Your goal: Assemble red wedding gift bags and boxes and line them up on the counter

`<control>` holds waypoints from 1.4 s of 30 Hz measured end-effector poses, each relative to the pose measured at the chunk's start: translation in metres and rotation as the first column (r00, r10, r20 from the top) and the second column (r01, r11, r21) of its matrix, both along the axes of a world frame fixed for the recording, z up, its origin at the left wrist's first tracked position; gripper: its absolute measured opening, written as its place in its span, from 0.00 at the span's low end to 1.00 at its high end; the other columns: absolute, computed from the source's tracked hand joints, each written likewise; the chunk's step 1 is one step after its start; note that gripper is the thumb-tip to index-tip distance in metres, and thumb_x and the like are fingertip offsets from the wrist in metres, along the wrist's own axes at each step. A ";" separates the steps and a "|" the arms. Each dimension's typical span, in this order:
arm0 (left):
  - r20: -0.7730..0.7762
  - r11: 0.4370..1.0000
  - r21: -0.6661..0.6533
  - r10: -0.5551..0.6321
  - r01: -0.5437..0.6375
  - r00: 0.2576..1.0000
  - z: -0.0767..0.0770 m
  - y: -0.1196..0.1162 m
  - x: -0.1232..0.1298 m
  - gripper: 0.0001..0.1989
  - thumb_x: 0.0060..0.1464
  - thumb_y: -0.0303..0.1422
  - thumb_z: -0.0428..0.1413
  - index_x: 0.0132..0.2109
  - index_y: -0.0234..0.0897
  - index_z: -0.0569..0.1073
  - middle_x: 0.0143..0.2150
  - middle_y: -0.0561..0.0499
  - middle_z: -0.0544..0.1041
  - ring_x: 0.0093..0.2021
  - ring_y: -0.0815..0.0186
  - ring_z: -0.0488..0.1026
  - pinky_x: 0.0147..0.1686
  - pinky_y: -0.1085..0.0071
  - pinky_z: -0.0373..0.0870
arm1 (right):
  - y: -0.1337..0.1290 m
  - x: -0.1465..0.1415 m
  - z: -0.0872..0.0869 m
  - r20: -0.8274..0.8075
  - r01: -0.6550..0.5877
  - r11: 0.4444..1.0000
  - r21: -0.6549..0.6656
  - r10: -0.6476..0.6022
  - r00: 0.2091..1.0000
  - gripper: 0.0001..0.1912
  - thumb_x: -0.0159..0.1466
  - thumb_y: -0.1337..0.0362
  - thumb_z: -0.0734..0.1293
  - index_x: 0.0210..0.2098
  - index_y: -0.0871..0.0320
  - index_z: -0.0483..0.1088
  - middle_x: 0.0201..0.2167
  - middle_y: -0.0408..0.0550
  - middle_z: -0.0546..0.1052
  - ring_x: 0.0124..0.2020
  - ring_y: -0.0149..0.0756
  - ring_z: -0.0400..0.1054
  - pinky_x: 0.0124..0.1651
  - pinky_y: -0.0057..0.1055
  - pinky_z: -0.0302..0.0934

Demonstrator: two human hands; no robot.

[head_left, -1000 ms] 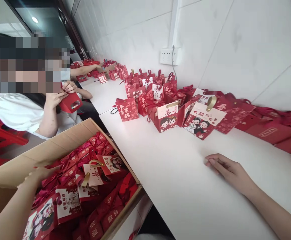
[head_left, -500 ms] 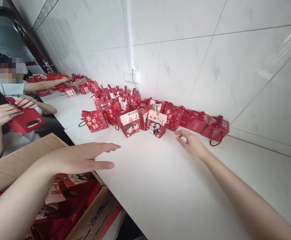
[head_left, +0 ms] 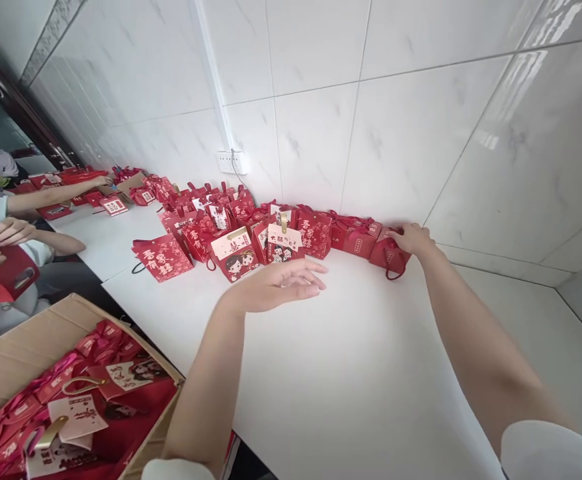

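My right hand point(head_left: 415, 239) is at the right end of the row, its fingers closed round the far side of a red gift box point(head_left: 385, 256) that has a bow and a dark red cord handle. My left hand point(head_left: 288, 283) hovers over the white table, fingers stretched out and holding nothing. Just behind it stand a red box with a white flap and cartoon figures point(head_left: 283, 245) and a similar box point(head_left: 235, 257) to its left. A patterned red box point(head_left: 313, 233) and another ribboned box point(head_left: 362, 239) fill the row between my hands.
A cardboard carton point(head_left: 25, 340) full of red gift boxes stands at the lower left. Several more red boxes point(head_left: 165, 257) crowd the white table point(head_left: 351, 373) along the tiled wall. At the left, a person's hands point(head_left: 11, 231) hold a red box point(head_left: 8, 273); another arm reaches behind.
My right hand has moved right, from bare table to the end gift box. My left hand has shifted right, in front of the cartoon boxes. The view has turned to the right.
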State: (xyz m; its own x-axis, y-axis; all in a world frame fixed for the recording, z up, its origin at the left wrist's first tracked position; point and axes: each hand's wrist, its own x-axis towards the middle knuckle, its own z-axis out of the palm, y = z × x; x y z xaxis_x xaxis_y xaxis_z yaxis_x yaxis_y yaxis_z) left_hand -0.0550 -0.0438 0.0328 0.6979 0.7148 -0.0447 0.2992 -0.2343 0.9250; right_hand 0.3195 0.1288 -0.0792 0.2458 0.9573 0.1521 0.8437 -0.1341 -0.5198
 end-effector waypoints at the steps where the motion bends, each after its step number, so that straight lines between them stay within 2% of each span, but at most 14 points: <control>1: 0.025 1.000 -0.007 0.029 -0.029 0.999 -0.015 0.004 0.001 0.24 0.54 0.44 0.56 0.56 0.40 0.69 0.49 0.42 0.76 0.50 0.57 0.73 0.49 0.62 0.68 | -0.005 0.000 0.005 -0.015 -0.022 0.999 -0.043 0.022 1.000 0.26 0.64 0.51 0.61 0.47 0.71 0.69 0.47 0.71 0.71 0.51 0.59 0.63 0.49 0.49 0.57; 5: 0.140 0.954 0.039 0.289 -0.296 0.947 -0.065 0.021 -0.002 0.21 0.57 0.46 0.53 0.48 0.35 0.72 0.43 0.43 0.77 0.46 0.60 0.74 0.51 0.62 0.66 | -0.039 -0.009 0.026 -0.132 -0.202 0.969 -0.144 0.183 0.974 0.23 0.67 0.50 0.57 0.47 0.62 0.69 0.34 0.53 0.78 0.36 0.41 0.73 0.43 0.35 0.63; 9: 0.158 0.866 0.117 0.468 -0.487 0.870 -0.089 0.036 -0.012 0.22 0.57 0.48 0.51 0.46 0.33 0.72 0.43 0.43 0.76 0.44 0.61 0.73 0.50 0.62 0.66 | -0.086 -0.042 0.044 -0.166 -0.390 0.914 -0.114 0.369 0.915 0.21 0.66 0.48 0.59 0.49 0.54 0.67 0.35 0.46 0.79 0.35 0.38 0.73 0.38 0.31 0.64; 16: -0.079 0.981 0.086 0.183 -0.176 0.980 -0.101 0.021 -0.009 0.32 0.50 0.48 0.58 0.60 0.46 0.62 0.60 0.43 0.65 0.61 0.56 0.61 0.57 0.58 0.60 | -0.134 -0.101 0.057 -0.138 -0.556 0.752 -0.354 0.546 0.826 0.27 0.65 0.43 0.55 0.50 0.56 0.67 0.32 0.50 0.79 0.36 0.44 0.73 0.37 0.35 0.63; 19: -0.121 0.980 0.082 0.190 -0.181 0.974 -0.110 0.014 0.002 0.38 0.47 0.48 0.61 0.63 0.49 0.59 0.64 0.45 0.60 0.64 0.54 0.57 0.58 0.59 0.59 | -0.142 -0.114 0.055 -0.117 -0.558 0.730 -0.394 0.563 0.818 0.33 0.64 0.40 0.54 0.58 0.55 0.60 0.35 0.52 0.79 0.38 0.46 0.73 0.41 0.38 0.63; 22: -0.167 0.966 0.012 0.255 -0.257 0.952 -0.120 0.019 0.002 0.36 0.47 0.50 0.60 0.62 0.45 0.62 0.60 0.43 0.66 0.55 0.55 0.66 0.51 0.61 0.65 | -0.149 -0.120 0.054 -0.175 -0.585 0.708 -0.395 0.567 0.805 0.37 0.64 0.39 0.54 0.64 0.56 0.52 0.34 0.53 0.78 0.38 0.47 0.74 0.44 0.40 0.62; 24: -0.218 0.916 0.072 0.401 -0.395 0.890 -0.125 0.028 -0.006 0.33 0.49 0.49 0.58 0.60 0.44 0.64 0.55 0.44 0.70 0.45 0.59 0.71 0.46 0.61 0.67 | -0.153 -0.119 0.055 -0.377 -0.708 0.588 -0.391 0.600 0.706 0.38 0.65 0.41 0.56 0.66 0.56 0.47 0.32 0.51 0.78 0.35 0.44 0.74 0.43 0.39 0.63; 26: -0.215 0.798 0.239 0.600 -0.554 0.771 -0.127 0.038 -0.016 0.28 0.51 0.46 0.56 0.58 0.41 0.65 0.51 0.44 0.72 0.38 0.62 0.72 0.44 0.61 0.67 | -0.157 -0.117 0.059 -0.599 -0.853 0.404 -0.331 0.608 0.520 0.37 0.65 0.44 0.59 0.66 0.55 0.46 0.33 0.50 0.78 0.33 0.41 0.75 0.40 0.36 0.65; 28: -0.139 0.689 0.331 0.712 -0.645 0.689 -0.127 0.045 -0.024 0.21 0.54 0.42 0.54 0.53 0.39 0.68 0.49 0.45 0.73 0.36 0.63 0.72 0.41 0.63 0.68 | -0.159 -0.115 0.062 -0.675 -0.911 0.326 -0.252 0.616 0.407 0.33 0.65 0.46 0.60 0.64 0.53 0.50 0.32 0.48 0.78 0.32 0.39 0.74 0.37 0.34 0.65; 30: -0.063 0.689 0.299 0.704 -0.660 0.707 -0.122 0.047 -0.028 0.17 0.56 0.43 0.51 0.47 0.37 0.71 0.47 0.45 0.74 0.37 0.63 0.72 0.40 0.66 0.68 | -0.158 -0.113 0.064 -0.596 -0.886 0.411 -0.214 0.664 0.452 0.27 0.66 0.47 0.60 0.59 0.53 0.58 0.30 0.46 0.77 0.32 0.38 0.73 0.37 0.33 0.64; 32: -0.016 0.757 0.258 0.625 -0.601 0.781 -0.113 0.043 -0.029 0.17 0.58 0.46 0.49 0.43 0.37 0.72 0.43 0.47 0.75 0.39 0.63 0.72 0.40 0.67 0.67 | -0.157 -0.112 0.062 -0.449 -0.822 0.534 -0.195 0.696 0.559 0.22 0.66 0.46 0.58 0.51 0.54 0.65 0.30 0.46 0.77 0.32 0.38 0.72 0.37 0.33 0.62; 34: -0.004 0.830 0.269 0.508 -0.489 0.861 -0.102 0.036 -0.029 0.18 0.58 0.47 0.48 0.40 0.38 0.73 0.41 0.49 0.75 0.41 0.64 0.71 0.41 0.69 0.66 | -0.155 -0.114 0.059 -0.327 -0.778 0.594 -0.204 0.708 0.626 0.20 0.66 0.46 0.57 0.42 0.54 0.68 0.30 0.45 0.76 0.33 0.37 0.71 0.37 0.32 0.61; 38: -0.104 0.937 0.257 0.271 -0.237 0.957 -0.087 0.026 -0.035 0.16 0.53 0.46 0.55 0.35 0.37 0.72 0.38 0.51 0.73 0.37 0.67 0.68 0.36 0.71 0.63 | -0.153 -0.118 0.050 -0.272 -0.785 0.550 -0.285 0.739 0.616 0.18 0.64 0.46 0.60 0.35 0.54 0.69 0.31 0.45 0.75 0.32 0.36 0.68 0.33 0.30 0.59; 42: -0.173 0.957 0.236 0.215 -0.171 0.961 -0.088 0.024 -0.037 0.14 0.48 0.44 0.60 0.35 0.37 0.72 0.36 0.52 0.73 0.33 0.69 0.66 0.31 0.72 0.61 | -0.150 -0.121 0.042 -0.266 -0.830 0.471 -0.300 0.794 0.547 0.14 0.63 0.50 0.63 0.34 0.54 0.69 0.29 0.43 0.73 0.28 0.33 0.63 0.28 0.28 0.56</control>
State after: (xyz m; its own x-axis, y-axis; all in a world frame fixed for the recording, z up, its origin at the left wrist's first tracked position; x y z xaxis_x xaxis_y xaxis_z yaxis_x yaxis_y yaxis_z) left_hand -0.0920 -0.0202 -0.0551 0.5388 0.8424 0.0050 0.5278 -0.3423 0.7773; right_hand 0.1981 -0.0214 -0.0373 -0.6770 0.7045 -0.2130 0.6312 0.4068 -0.6604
